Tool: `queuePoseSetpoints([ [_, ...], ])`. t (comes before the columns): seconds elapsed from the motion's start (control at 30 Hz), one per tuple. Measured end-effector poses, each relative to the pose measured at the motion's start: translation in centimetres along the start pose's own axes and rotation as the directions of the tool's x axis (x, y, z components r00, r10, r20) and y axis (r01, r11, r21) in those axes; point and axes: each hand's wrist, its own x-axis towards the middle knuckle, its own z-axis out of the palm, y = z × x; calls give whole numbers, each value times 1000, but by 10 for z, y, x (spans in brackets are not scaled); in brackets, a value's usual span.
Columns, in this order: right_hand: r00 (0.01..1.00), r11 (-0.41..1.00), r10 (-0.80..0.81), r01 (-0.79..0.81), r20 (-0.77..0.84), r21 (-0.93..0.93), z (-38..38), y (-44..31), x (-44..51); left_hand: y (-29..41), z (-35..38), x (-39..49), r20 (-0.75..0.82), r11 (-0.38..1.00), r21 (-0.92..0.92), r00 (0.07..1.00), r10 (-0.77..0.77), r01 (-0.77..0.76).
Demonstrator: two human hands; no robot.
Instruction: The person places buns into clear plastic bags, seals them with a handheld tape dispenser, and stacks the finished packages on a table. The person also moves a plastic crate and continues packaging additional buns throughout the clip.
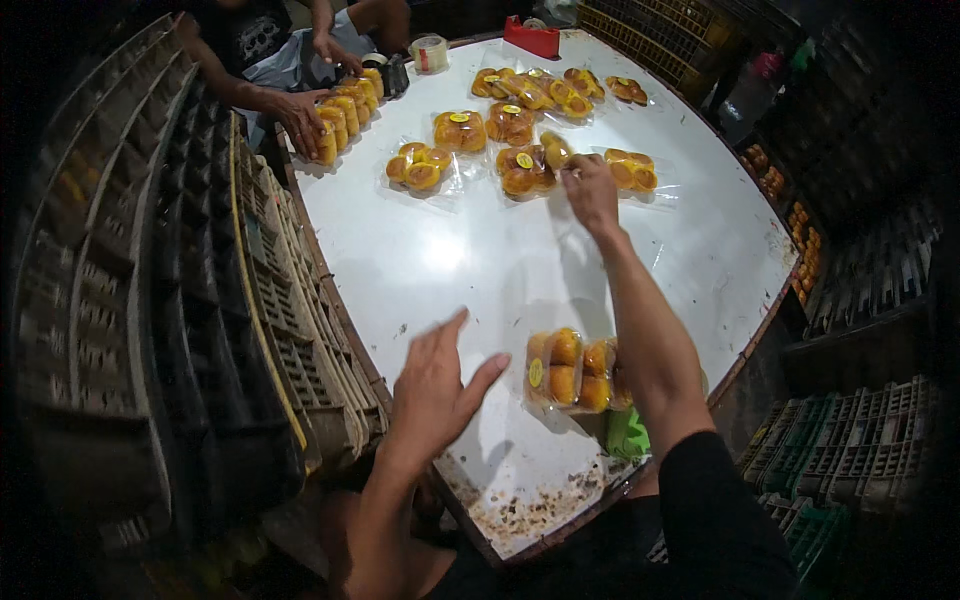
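My right hand [591, 187] reaches across the white table [450, 277] and grips a clear plastic bag of bread buns [556, 152], tilted up and slightly blurred. Right beside it lies a labelled bag of buns [523, 171], with another bag of buns [632, 171] to its right. Over the near left part of the table my left hand [442, 382] is spread, holding nothing. Near my right forearm stand several bagged buns [564, 367] in a row, partly hidden by the arm. Further bagged buns [459, 131] lie across the far half.
Across the table a person's hands [300, 124] hold a row of buns [346, 112]. A red tape dispenser [532, 37] and tape rolls [429, 55] sit at the far edge. Plastic crates [285, 300] line the left; more crates [840, 442] stand right. Something green [627, 435] is at the near edge.
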Motion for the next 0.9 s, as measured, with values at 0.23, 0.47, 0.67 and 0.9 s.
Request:
queuePoseSetpoints([
  [0.23,916,925,-381,378,126,44,-141,-182,-170,-1,24,5,-334,941,330,922,194,-78],
  [0.47,913,493,302,-396,275,775,-166,-191,-245,6,38,-22,166,620,-782,981,101,68],
  [0.67,986,602,146,-149,75,785,-184,-194,-265,30,44,-57,-223,801,-580,975,18,-148],
  [0.9,946,482,317,-217,62,849,-214,-177,-268,61,41,-86,-318,696,-685,948,-22,-214],
])
